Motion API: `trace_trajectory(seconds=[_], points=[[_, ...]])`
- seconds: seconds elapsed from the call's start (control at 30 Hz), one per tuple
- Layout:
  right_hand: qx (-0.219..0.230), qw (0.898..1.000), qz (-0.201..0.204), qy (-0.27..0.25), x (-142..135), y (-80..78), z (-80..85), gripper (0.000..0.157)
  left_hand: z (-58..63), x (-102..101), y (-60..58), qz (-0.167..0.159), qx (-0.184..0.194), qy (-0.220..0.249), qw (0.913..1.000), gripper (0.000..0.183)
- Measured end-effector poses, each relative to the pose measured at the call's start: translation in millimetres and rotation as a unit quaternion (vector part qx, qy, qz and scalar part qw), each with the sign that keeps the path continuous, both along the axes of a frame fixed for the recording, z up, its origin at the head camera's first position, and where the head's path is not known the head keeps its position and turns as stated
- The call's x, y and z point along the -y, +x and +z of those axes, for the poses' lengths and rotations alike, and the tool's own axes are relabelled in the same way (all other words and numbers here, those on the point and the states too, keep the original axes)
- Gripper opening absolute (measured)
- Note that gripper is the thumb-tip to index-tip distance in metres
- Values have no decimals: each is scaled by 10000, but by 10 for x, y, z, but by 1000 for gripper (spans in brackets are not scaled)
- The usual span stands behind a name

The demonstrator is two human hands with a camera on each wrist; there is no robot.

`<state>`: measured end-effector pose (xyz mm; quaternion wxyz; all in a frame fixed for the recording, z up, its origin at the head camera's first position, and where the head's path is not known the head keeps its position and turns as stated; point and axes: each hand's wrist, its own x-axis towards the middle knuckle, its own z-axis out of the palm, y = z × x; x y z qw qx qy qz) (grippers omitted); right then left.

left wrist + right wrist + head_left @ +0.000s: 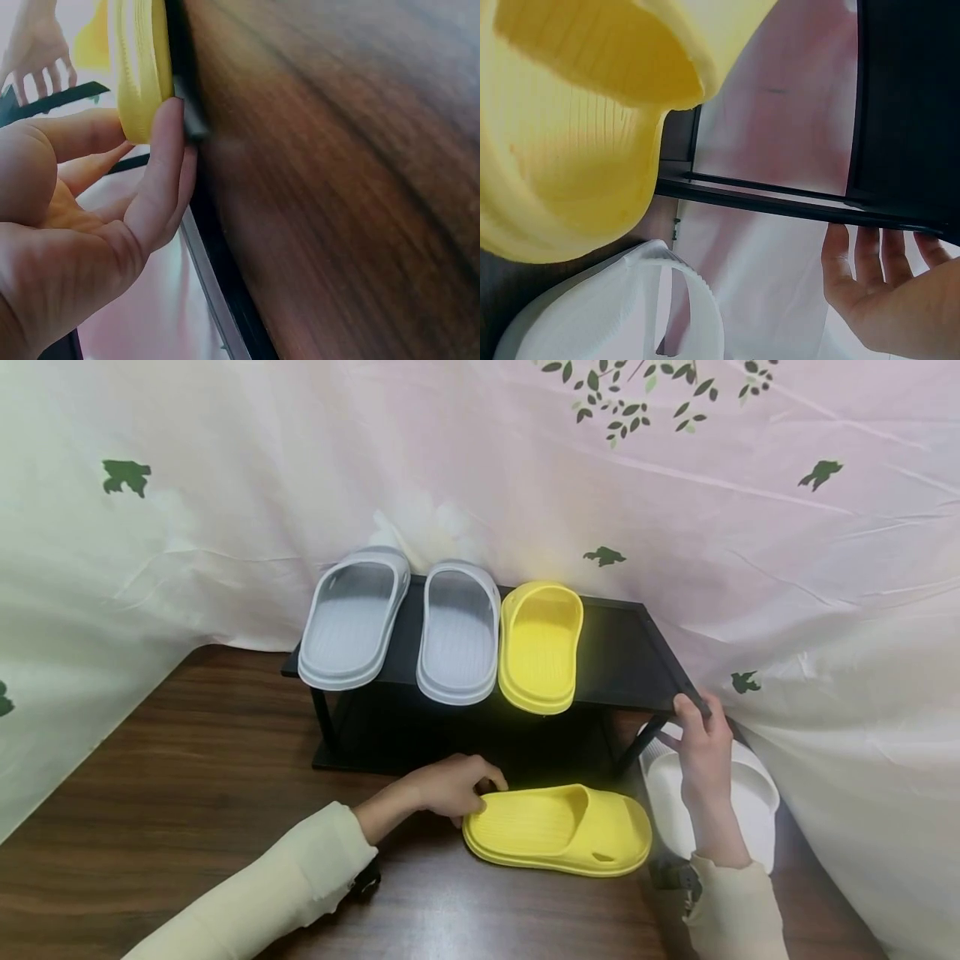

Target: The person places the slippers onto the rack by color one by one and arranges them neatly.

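Observation:
My left hand pinches the heel end of a yellow slipper in front of the black shoe rack, thumb and fingers on its rim. The left wrist view shows this slipper edge-on between the fingertips. My right hand grips the rack's front right corner. In the right wrist view its fingers meet the rack's edge from outside, with the thumb hidden. On the top shelf stand two grey slippers, the left one and the middle one, beside another yellow slipper.
White slippers lie on the brown wooden table at the rack's right, partly behind my right forearm. A lower shelf sits in shadow under the top one. Pale printed cloth hangs behind and along both sides.

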<state>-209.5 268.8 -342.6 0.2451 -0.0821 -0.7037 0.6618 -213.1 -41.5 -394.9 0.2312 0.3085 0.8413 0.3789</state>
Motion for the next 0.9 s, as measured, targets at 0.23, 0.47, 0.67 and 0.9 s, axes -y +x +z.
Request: trace_trajectory(seconds=[0.23, 0.47, 0.67, 0.9], points=[[-43, 10000, -4, -24, 0, -1, -15, 12, 15, 94, -39, 131, 969, 683, 9929, 31], [-80, 9999, 82, -68, -1, 6, -12, 12, -23, 205, -52, 222, 1554, 964, 9829, 33], [-153, 9998, 109, -103, 1, 11, -3, 9, -22, 321, -64, 91, 1706, 1116, 9790, 33], [-142, 9999, 55, -77, -10, 1, -13, 10, -23, 420, -73, -54, 1878, 1506, 9706, 35]])
